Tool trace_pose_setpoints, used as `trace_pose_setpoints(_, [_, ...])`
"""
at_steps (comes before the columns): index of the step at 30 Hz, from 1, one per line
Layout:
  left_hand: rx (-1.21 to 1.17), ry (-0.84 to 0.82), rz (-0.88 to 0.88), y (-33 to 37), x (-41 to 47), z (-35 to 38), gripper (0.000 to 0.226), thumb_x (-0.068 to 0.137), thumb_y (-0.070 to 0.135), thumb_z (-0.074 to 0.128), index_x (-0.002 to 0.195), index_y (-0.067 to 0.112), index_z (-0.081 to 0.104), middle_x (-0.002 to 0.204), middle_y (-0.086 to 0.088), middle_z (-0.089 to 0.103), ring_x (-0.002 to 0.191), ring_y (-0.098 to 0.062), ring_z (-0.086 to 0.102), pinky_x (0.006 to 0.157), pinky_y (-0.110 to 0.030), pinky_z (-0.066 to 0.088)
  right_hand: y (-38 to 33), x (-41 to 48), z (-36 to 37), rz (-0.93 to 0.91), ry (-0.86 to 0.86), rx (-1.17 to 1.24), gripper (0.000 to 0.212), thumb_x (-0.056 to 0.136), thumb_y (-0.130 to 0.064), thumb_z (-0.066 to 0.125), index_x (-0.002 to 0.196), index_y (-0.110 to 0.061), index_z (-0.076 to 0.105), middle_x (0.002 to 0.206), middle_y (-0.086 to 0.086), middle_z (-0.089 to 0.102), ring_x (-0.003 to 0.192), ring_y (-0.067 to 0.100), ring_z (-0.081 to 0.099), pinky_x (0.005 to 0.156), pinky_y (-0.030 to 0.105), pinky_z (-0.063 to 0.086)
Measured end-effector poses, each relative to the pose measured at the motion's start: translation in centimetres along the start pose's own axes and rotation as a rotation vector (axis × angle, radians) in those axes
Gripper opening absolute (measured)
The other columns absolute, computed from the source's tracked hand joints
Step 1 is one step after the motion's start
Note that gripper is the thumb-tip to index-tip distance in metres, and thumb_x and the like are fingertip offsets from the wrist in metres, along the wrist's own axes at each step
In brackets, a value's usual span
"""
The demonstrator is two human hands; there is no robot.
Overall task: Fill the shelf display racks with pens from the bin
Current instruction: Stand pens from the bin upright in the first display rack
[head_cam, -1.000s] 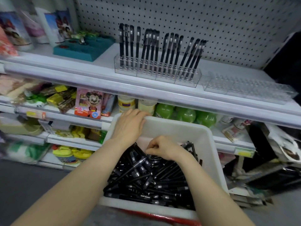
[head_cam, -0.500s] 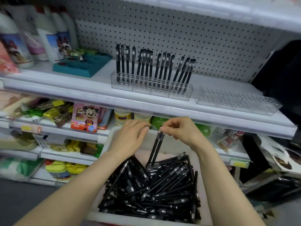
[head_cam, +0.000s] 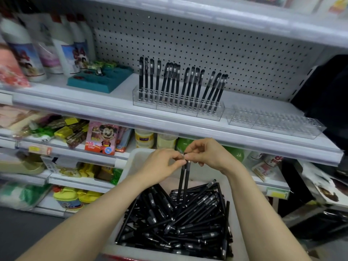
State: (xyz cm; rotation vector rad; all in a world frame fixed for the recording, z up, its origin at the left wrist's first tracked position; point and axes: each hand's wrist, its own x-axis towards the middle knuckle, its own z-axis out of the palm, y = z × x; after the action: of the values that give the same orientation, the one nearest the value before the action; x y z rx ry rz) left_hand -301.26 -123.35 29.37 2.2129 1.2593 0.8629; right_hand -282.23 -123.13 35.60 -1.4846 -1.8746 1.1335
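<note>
**Now two pens pinched above the bin**

Just below the centre of the frame, both hands meet over the white bin [head_cam: 131, 162]. The right hand [head_cam: 209, 157] and the left hand [head_cam: 162, 166] have their fingertips closed together on the top ends of two black pens [head_cam: 184, 183], which hang side by side, nearly upright, with their lower ends down among the loose pens [head_cam: 188, 223] heaped in the bin. Which hand carries the weight is hard to tell, since the fingertips overlap at the caps; both look clenched on them.

On the white shelf [head_cam: 75, 102] in the upper middle of the frame stands a clear rack [head_cam: 178, 108] with a back row of black pens [head_cam: 180, 81] standing in four groups, leaning slightly right. Its front rows look bare. Just beside it, toward the right of the frame, sits a second clear rack [head_cam: 273, 121] with no pens in it.

Toward the upper left, a teal tray [head_cam: 101, 81] lies on the same shelf, with white bottles [head_cam: 62, 48] behind it. Lower shelves at left hold a cartoon-mouse box [head_cam: 101, 138] and yellow packets [head_cam: 64, 130].
</note>
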Motion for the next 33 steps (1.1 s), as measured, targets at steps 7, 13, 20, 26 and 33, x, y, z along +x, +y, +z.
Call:
trace_pose_setpoints(7, [0.016, -0.017, 0.031, -0.5, -0.2, 0.7, 0.015, 0.091, 0.04, 0.063, 0.09, 0.028, 0.073, 0.087, 0.017, 0.067, 0.092, -0.011, 0.059, 0.102, -0.032, 0.039, 0.8, -0.1, 0.1, 0.043, -0.062, -0.05, 0.018, 0.079, -0.022, 0.08, 0.092, -0.012, 0.074, 0.075, 0.001, 0.069, 0.066, 0.011, 0.056, 0.059, 0.025, 0.046])
trace_pose_setpoints(13, [-0.039, 0.009, -0.015, -1.0, -0.2, 0.9, 0.017, 0.093, 0.037, 0.062, 0.091, 0.026, 0.073, 0.093, 0.013, 0.071, 0.101, -0.015, 0.061, 0.104, -0.028, 0.035, 1.5, -0.4, 0.8, 0.056, -0.039, 0.1, 0.019, 0.083, -0.003, 0.073, 0.102, -0.004, 0.068, 0.081, 0.007, 0.066, 0.073, 0.011, 0.061, 0.06, 0.019, 0.051])
trace_pose_setpoints(20, [-0.017, 0.068, -0.024, -0.4, -0.2, 1.0, 0.022, 0.093, 0.035, 0.061, 0.111, 0.026, 0.067, 0.098, 0.016, 0.066, 0.1, -0.009, 0.056, 0.091, -0.029, 0.042, 1.9, -0.4, 1.5, 0.139, -0.024, 0.109, 0.03, 0.082, 0.002, 0.071, 0.107, -0.011, 0.061, 0.079, 0.005, 0.066, 0.072, 0.014, 0.061, 0.062, 0.026, 0.051])
trace_pose_setpoints(26, [-0.06, 0.094, -0.026, 0.6, -0.2, 0.1, 0.022, 0.096, 0.034, 0.057, 0.112, 0.025, 0.069, 0.103, 0.015, 0.065, 0.098, 0.001, 0.055, 0.088, -0.022, 0.042, 0.3, -0.2, -0.1, 0.031, 0.2, 0.165, 0.011, 0.088, -0.004, 0.067, 0.095, -0.013, 0.065, 0.078, 0.004, 0.065, 0.068, 0.013, 0.062, 0.06, 0.026, 0.049])
trace_pose_setpoints(33, [-0.007, 0.084, -0.033, -0.2, 0.4, -0.1, 0.029, 0.094, 0.044, 0.054, 0.079, 0.023, 0.067, 0.078, 0.01, 0.061, 0.079, -0.01, 0.055, 0.076, -0.037, 0.047, -1.6, 1.3, 0.3, -0.061, 0.3, 0.366, 0.02, 0.086, -0.007, 0.071, 0.105, -0.008, 0.064, 0.079, 0.007, 0.067, 0.069, 0.015, 0.063, 0.063, 0.024, 0.053])
